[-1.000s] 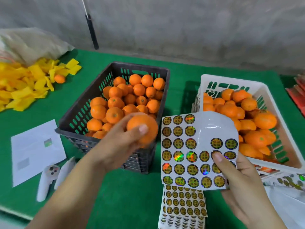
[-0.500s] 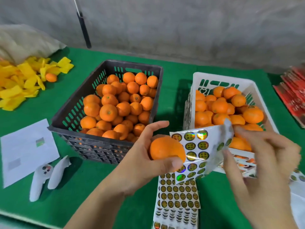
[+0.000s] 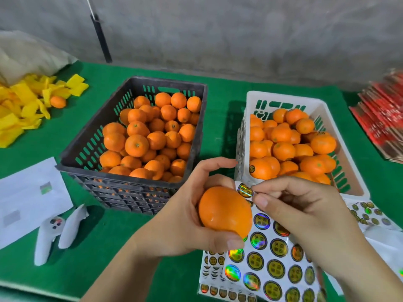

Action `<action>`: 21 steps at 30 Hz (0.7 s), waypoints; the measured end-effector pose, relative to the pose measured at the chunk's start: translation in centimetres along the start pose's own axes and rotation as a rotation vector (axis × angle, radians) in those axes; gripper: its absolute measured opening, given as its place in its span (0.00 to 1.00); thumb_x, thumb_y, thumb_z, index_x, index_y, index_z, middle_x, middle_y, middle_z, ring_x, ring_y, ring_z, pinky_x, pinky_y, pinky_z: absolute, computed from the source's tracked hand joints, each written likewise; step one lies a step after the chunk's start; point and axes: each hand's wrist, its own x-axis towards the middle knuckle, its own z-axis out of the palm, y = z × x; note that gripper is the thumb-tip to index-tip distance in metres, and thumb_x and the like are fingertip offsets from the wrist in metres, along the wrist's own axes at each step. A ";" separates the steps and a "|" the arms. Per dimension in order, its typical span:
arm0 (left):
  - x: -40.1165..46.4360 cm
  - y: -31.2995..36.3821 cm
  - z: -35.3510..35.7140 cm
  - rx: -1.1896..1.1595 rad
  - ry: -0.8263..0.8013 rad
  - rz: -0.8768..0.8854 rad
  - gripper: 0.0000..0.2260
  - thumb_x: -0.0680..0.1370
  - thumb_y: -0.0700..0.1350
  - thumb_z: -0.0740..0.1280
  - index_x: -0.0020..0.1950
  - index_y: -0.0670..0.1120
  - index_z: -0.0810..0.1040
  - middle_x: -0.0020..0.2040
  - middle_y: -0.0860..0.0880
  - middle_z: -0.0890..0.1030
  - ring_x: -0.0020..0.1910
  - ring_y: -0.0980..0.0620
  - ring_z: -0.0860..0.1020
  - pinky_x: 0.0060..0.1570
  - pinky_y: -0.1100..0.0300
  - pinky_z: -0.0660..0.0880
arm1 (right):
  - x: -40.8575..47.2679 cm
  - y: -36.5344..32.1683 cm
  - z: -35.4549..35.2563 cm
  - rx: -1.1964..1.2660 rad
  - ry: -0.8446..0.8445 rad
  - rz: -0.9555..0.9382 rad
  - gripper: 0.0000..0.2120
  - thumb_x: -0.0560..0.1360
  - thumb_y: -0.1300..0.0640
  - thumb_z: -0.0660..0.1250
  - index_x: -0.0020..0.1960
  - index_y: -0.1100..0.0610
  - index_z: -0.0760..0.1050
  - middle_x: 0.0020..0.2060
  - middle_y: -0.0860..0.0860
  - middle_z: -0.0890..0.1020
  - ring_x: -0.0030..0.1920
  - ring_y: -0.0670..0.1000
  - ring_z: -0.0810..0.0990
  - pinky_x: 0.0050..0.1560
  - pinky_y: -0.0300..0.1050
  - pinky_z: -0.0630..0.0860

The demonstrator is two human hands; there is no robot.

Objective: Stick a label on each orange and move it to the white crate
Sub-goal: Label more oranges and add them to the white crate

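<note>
1. The step in hand looks to be the labelling of one fruit: the left hand [image 3: 185, 216] grips a round, glossy orange [image 3: 225, 210], its fingers curled behind the fruit and its thumb pressed under the near side.
2. The right hand [image 3: 305, 216] has its thumb and fingers drawn together just right of the orange, and seems to pinch a round gold holographic label [image 3: 245, 190] at the top edge of the white backing sheet of round gold labels [image 3: 272, 258]. Whether the label is already free of the sheet cannot be told.
3. The sheet lies under both hands, its upper part behind the orange and beneath the right hand.
4. The next move, by this reading, calls for lifting the label clear and pressing it flat on the bare skin of the orange, which faces up and shows no label.
5. After that the orange belongs in the white slotted plastic crate [image 3: 283, 101], which stands on the green felt-covered surface [image 3: 109, 247] just beyond the right hand and already holds many oranges.
6. The dark grey slotted plastic crate of oranges [image 3: 91, 136] stands beyond the left hand.
</note>
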 end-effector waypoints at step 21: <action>0.8 -2.9 1.7 -0.327 0.247 -0.191 0.41 0.64 0.57 0.85 0.74 0.58 0.73 0.60 0.46 0.83 0.59 0.44 0.82 0.58 0.54 0.79 | -1.2 3.0 2.5 -0.383 0.033 -0.342 0.17 0.81 0.52 0.71 0.68 0.53 0.82 0.52 0.44 0.76 0.50 0.46 0.79 0.50 0.33 0.72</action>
